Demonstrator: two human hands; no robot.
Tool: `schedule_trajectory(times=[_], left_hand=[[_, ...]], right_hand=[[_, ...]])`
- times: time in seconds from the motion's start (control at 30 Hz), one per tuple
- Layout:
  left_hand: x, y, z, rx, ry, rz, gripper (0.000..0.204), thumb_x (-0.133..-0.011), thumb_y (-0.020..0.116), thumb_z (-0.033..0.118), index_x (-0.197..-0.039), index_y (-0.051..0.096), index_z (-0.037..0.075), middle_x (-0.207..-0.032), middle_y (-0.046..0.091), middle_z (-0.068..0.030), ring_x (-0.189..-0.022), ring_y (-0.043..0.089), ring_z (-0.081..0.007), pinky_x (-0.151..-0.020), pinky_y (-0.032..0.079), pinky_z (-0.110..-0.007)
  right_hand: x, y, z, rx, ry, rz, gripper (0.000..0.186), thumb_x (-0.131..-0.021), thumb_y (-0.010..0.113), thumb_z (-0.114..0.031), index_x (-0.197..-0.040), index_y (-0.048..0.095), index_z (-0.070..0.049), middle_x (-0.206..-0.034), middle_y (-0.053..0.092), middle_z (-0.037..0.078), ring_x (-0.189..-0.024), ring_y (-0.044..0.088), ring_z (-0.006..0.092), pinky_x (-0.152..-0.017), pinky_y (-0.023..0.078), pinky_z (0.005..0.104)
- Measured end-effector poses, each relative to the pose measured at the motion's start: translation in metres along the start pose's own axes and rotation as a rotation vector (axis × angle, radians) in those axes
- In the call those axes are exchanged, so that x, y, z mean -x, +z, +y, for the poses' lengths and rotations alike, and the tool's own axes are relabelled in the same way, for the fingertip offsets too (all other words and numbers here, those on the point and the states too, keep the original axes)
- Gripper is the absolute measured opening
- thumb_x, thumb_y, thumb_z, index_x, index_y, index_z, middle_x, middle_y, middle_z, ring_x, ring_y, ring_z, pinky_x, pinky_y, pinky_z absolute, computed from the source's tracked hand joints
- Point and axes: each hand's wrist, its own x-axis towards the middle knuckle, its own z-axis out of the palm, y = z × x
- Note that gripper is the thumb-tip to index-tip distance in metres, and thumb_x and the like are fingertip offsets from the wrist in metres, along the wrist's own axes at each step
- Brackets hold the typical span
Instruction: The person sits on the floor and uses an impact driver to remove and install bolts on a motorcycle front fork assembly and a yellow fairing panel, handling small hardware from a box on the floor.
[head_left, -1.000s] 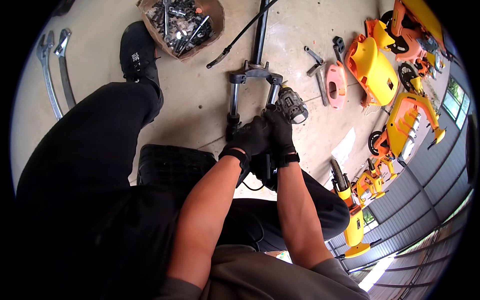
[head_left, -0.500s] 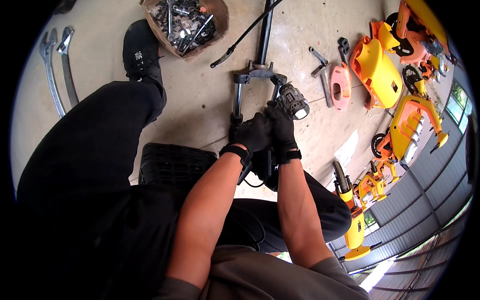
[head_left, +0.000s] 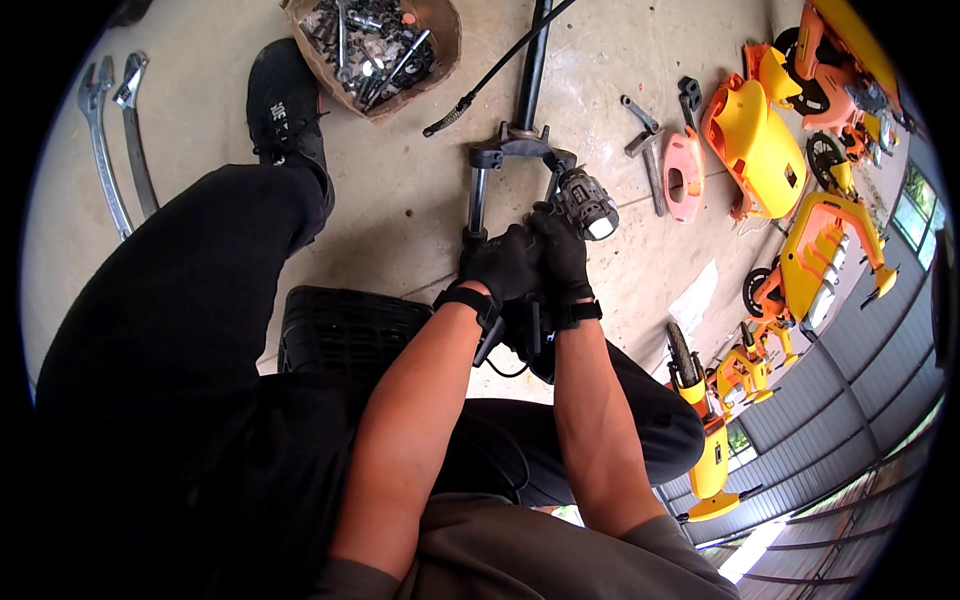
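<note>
A black motorbike front fork point(head_left: 515, 146) lies before me, its long steering tube pointing away. Both my hands wear black gloves and sit close together at the fork's near end. Beside the lower end of the left fork leg point(head_left: 478, 200), my left hand point(head_left: 503, 263) is closed; whatever its fingers grip is hidden. My right hand point(head_left: 563, 252) is closed against a dark cordless impact wrench point(head_left: 588, 204), which lies over the right fork leg. Its handle is mostly covered by the glove. A black cable with a spring-like end point(head_left: 450, 115) reaches past the steering tube.
A cardboard box point(head_left: 452, 45) of bolts and sockets stands beyond my shoe. Two large adjustable wrenches point(head_left: 103, 150) lie at left, a black crate point(head_left: 350, 325) near my legs. To the right are small tools point(head_left: 640, 130), yellow and pink body panels point(head_left: 755, 150) and several yellow scooters point(head_left: 835, 255).
Almost nothing differs. The fork, the box and the floor tools appear shifted very slightly in the picture, while both hands keep the same grip and place.
</note>
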Motion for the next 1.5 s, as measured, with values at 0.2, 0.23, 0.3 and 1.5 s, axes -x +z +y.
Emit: schedule_trajectory(times=[0.2,0.23,0.3,1.5], left_hand=[[-0.001,-0.013,0.01,-0.044,-0.049,-0.014,0.055,-0.077,0.07,0.04,-0.112,0.059,0.0,-0.107,0.064,-0.0236,-0.097,0.066,-0.0351,-0.081,0.054,-0.043],[0.006,-0.025,0.024,-0.019,-0.132,-0.043,0.053,-0.077,0.07,0.04,-0.111,0.059,0.0,-0.105,0.065,-0.0233,-0.096,0.066,-0.0346,-0.08,0.054,-0.043],[0.004,-0.031,0.022,-0.052,-0.142,-0.075,0.053,-0.077,0.069,0.04,-0.111,0.06,0.0,-0.103,0.066,-0.0233,-0.094,0.067,-0.034,-0.079,0.054,-0.043],[-0.014,-0.036,0.0,-0.342,0.372,0.015,0.041,-0.083,0.062,0.035,-0.107,0.06,0.002,-0.098,0.063,-0.026,-0.089,0.066,-0.0371,-0.076,0.055,-0.046]], right_hand=[[-0.005,-0.009,0.014,0.517,-0.33,-0.06,0.024,-0.091,0.058,-0.011,-0.111,0.063,0.002,-0.095,0.066,0.007,-0.087,0.062,0.0151,-0.08,0.049,0.0272],[-0.006,-0.009,0.015,0.467,-0.281,-0.048,0.024,-0.091,0.059,-0.012,-0.111,0.063,0.002,-0.094,0.066,0.007,-0.087,0.062,0.0153,-0.08,0.049,0.0273],[-0.005,0.002,0.01,0.253,-0.13,-0.027,0.023,-0.09,0.059,-0.013,-0.108,0.063,0.001,-0.092,0.066,0.007,-0.085,0.062,0.0157,-0.078,0.049,0.0273],[-0.028,0.016,0.004,0.311,-0.133,-0.002,0.01,-0.086,0.056,-0.011,-0.09,0.064,-0.006,-0.087,0.067,0.01,-0.084,0.064,0.0265,-0.074,0.049,0.0339]])
